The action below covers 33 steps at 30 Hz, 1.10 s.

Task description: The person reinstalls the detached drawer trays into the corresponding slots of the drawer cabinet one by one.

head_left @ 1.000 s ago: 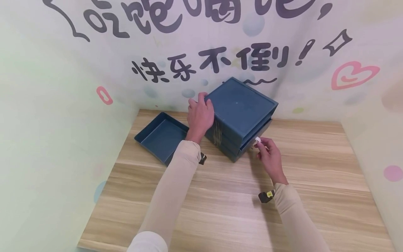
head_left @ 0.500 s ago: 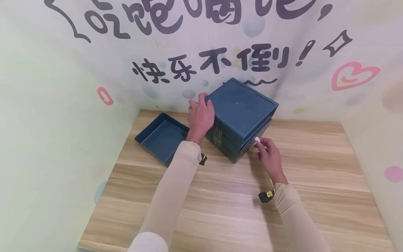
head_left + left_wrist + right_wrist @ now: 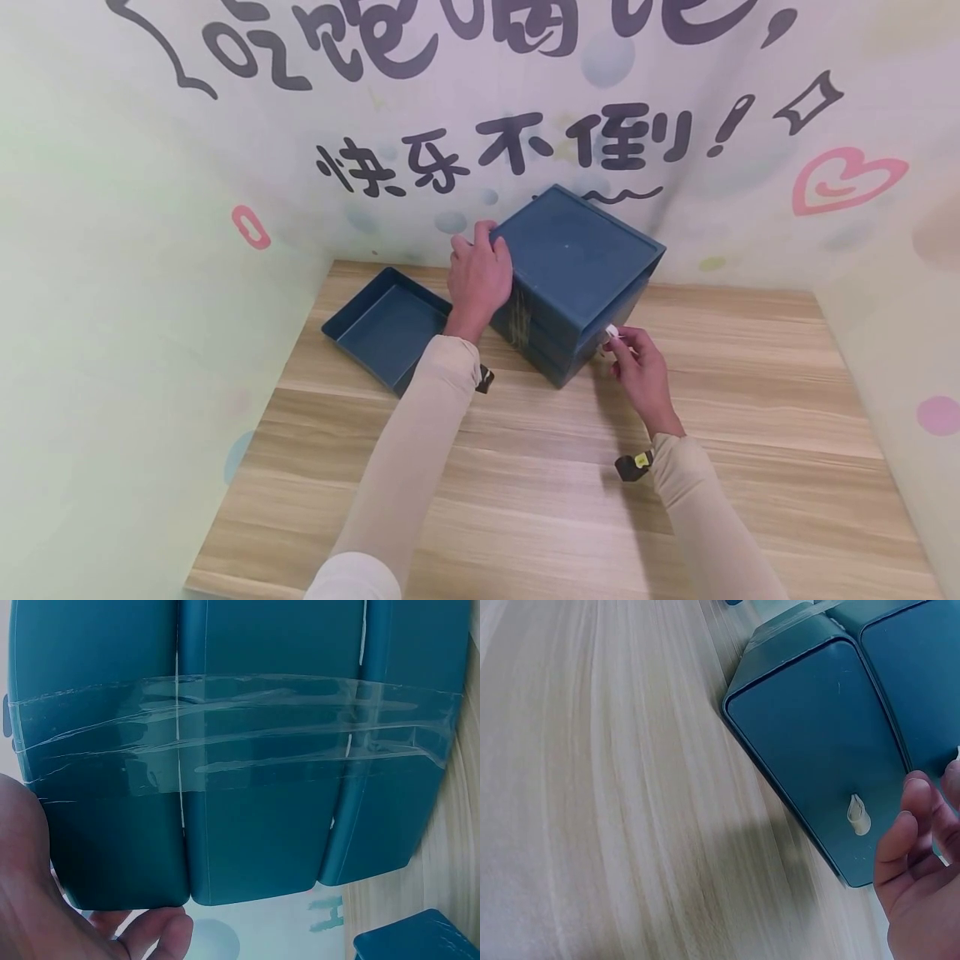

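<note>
A dark blue drawer unit [image 3: 576, 250] of three stacked tiers stands askew near the back wall. Its left rear edge is held by my left hand [image 3: 480, 279], whose fingers curl round the back in the left wrist view. Clear tape [image 3: 262, 731] binds the tiers along that side. At the front, my right hand [image 3: 645, 375] pinches the small white pull tab [image 3: 612, 331] of the middle drawer [image 3: 926, 675]. Below that drawer, the bottom drawer [image 3: 810, 750] sits in its tier with a cream pull tab [image 3: 860, 817]. The top tier's front looks like an open slot.
A loose blue drawer [image 3: 386, 329] lies on the wooden table [image 3: 540, 483], left of the unit, partly hidden by my left arm. A printed wall [image 3: 420, 225] rises behind the unit. Side walls flank the table.
The middle drawer has slid inward until its front looks about flush with the unit. My right hand moved slightly with its tab; my left hand kept its hold.
</note>
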Available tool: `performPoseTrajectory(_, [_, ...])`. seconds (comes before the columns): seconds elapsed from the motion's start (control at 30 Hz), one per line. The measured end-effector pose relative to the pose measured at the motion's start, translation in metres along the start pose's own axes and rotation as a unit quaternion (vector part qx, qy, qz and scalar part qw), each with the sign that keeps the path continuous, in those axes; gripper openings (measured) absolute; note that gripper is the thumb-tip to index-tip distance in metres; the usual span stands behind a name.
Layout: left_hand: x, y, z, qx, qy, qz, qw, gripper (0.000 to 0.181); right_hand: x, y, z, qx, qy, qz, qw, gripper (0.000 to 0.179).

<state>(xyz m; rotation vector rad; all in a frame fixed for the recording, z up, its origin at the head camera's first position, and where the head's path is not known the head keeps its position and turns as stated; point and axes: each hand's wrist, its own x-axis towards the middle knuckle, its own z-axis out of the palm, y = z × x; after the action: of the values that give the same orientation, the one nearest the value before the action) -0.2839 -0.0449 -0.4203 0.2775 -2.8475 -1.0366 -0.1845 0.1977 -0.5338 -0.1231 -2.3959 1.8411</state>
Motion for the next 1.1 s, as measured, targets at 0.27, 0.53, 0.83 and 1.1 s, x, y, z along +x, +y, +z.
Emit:
performPoseTrajectory(0.27, [0.000, 0.000, 0.000, -0.002, 0.004, 0.004, 1.0000, 0.044, 0.007, 0.021, 0.002, -0.012, 0.006, -0.008, 0.9999, 0.029])
performPoseTrajectory(0.53, [-0.001, 0.001, 0.000, -0.003, 0.005, 0.006, 1.0000, 0.045, 0.004, 0.009, -0.001, -0.010, -0.003, -0.003, 0.9999, 0.028])
performPoseTrajectory(0.83, [-0.001, 0.001, 0.000, -0.006, 0.007, 0.006, 0.9999, 0.044, 0.008, 0.022, -0.002, -0.032, -0.004, -0.003, 0.9995, 0.027])
performPoseTrajectory(1.1, [0.000, 0.000, 0.004, -0.013, 0.009, -0.002, 0.9999, 0.044, 0.009, 0.017, -0.008, -0.030, -0.010, -0.001, 0.9995, 0.032])
